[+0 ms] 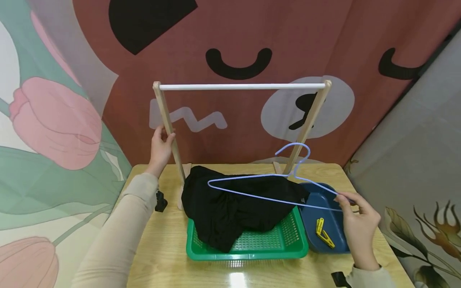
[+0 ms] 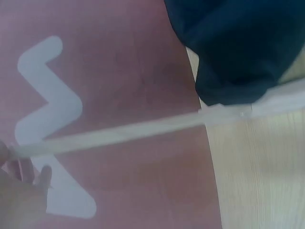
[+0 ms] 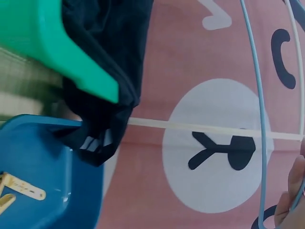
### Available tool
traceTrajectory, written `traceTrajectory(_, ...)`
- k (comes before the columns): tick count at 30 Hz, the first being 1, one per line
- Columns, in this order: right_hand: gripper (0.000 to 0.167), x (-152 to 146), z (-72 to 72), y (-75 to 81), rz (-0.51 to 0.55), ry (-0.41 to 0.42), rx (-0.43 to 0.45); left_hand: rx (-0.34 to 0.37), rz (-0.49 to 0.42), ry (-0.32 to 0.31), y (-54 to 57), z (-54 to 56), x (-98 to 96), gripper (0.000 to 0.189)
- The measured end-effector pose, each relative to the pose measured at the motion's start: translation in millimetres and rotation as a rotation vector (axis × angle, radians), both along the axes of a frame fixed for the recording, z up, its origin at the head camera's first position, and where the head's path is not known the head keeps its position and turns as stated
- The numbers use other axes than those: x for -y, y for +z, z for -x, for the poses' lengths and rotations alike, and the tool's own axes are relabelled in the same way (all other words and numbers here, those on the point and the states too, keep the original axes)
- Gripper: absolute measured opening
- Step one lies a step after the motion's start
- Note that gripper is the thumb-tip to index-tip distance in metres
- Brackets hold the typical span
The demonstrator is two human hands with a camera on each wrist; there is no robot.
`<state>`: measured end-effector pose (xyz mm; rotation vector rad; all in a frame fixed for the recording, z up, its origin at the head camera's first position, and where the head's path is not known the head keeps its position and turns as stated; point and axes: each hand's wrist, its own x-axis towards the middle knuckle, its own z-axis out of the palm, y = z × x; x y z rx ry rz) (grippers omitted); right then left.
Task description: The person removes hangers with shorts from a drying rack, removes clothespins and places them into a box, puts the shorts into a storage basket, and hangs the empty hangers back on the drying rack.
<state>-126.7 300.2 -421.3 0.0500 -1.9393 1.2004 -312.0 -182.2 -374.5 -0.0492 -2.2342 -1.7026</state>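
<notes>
My left hand (image 1: 160, 150) grips the left wooden post of a small clothes rack (image 1: 241, 87), thumb and fingers about it partway up. In my right hand (image 1: 360, 224) is a light blue clothes hanger (image 1: 297, 143), pinched at its right end with the hook pointing up. The hanger overlaps a black garment (image 1: 223, 212) in the head view. That garment lies bunched over a green plastic basket (image 1: 248, 256), one end reaching the blue tray beside it. In the right wrist view, the hanger (image 3: 261, 119) runs down to my fingers (image 3: 296, 171) at the edge.
The blue tray (image 1: 340, 232) right of the basket holds yellow clothespins (image 1: 319, 226). Rack, basket and tray stand on a wooden table (image 1: 155, 248). A printed curtain (image 1: 237, 120) hangs close behind the rack, and more patterned fabric (image 1: 61, 120) is at the left.
</notes>
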Motion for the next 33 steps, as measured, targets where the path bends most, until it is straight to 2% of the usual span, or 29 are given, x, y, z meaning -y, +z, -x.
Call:
traceTrajectory(5, 0.009, 5.0, 8.3, 10.2, -0.004, -0.003, 0.005, 0.001, 0.012, -0.031, -2.5, -0.2, 4.4, 0.041)
traceTrajectory(14, 0.010, 12.9, 34.5, 25.7, 0.009, -0.003, 0.001, -0.012, -0.062, 0.053, -10.4, -3.3, -2.3, 0.042)
traceTrajectory(22, 0.014, 22.0, 58.0, 53.2, -0.010, 0.011, 0.110, 0.005, -0.094, 0.028, -13.9, -5.9, -6.4, 0.042)
traceTrajectory(25, 0.018, 22.9, 70.2, 65.0, 0.035, 0.030, 0.171, -0.003, -0.095, 0.026, -15.7, -6.5, -7.1, 0.041)
traceTrajectory(29, 0.022, 22.0, 87.8, 80.8, 0.155, 0.074, 0.242, -0.002, -0.094, 0.032, -19.5, -6.9, -5.2, 0.039)
traceTrajectory(33, 0.023, 20.8, 104.0, 93.0, 0.246, 0.121, 0.276, 0.009, -0.091, 0.033, -22.3, -7.0, -4.1, 0.039)
